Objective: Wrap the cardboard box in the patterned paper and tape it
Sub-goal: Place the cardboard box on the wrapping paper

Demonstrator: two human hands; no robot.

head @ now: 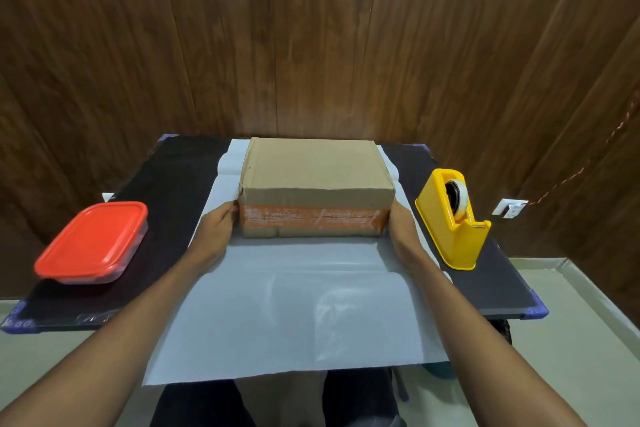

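Paper point(294, 319) was closest, white side up, its near edge hanging off the table point(502, 291) over the person's lap. Both forearms reached out across it. Between the hands sat the box point(313, 180), on the far half of the sheet. Left hand point(216, 230) pressed flat against the box's left end, right hand point(401, 229) against the right end, fingers mostly hidden behind the corners so can't really tell how far they curled. Out past the left hand was a tub point(91, 243) with a red lid, well apart. Just beyond the right hand stood a yellow dispenser point(453, 218) with tape.
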